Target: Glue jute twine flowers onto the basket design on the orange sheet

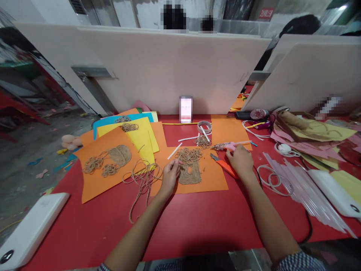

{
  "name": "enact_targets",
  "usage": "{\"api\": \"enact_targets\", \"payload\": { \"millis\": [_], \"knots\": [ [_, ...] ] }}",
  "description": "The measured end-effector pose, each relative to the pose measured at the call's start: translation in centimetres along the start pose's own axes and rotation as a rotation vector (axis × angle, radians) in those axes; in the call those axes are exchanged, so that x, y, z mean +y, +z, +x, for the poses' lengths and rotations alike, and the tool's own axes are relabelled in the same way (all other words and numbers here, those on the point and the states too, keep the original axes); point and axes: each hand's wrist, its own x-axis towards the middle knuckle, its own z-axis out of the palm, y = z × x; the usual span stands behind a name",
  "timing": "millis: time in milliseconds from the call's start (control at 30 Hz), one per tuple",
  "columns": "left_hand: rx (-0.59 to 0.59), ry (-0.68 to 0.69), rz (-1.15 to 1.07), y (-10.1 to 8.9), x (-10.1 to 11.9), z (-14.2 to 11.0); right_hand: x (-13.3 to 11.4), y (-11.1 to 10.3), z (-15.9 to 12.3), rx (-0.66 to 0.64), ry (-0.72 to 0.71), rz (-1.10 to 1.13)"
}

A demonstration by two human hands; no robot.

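Several hazards at close quarters

A flat brown twine piece with looped curls is laid on an orange paper sheet, midway between the side edges of the red table. The left hand is placed at its upper left, fingers drawn narrow; whether a strand is held cannot be told. A pink glue gun with a metal tip is gripped by the right hand. Fingers could be burned by dripping glue. Knuckles could be nicked by an orange-handled cutter, its blade exposed beneath that hand. Loose brown twine could be snagged by the left forearm. No container is made out; clear sticks are laid loose toward the table's right edge.
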Motion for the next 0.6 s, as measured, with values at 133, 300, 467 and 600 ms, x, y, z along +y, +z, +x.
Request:
{"api": "enact_targets", "payload": {
  "millis": [133, 300, 467, 600],
  "knots": [
    [0.003, -0.016, -0.031, 0.0, -0.1, 0.1, 0.7, -1.3, -0.2, 0.065, 0.058, 0.068],
    [0.007, -0.016, -0.074, 0.0, -0.2, 0.2, -0.6, -1.7, -1.9, 0.153, -0.193, 0.226],
    [0.001, -0.02, -0.058, 0.0, -0.1, 0.1, -3.2, -0.8, -4.0, 0.091, -0.47, 0.2],
    [0.007, -0.037, -0.058, 0.1, 0.0, 0.0, -4.2, -0.1, -4.6, 0.087, -0.517, 0.226]
  ]
}}
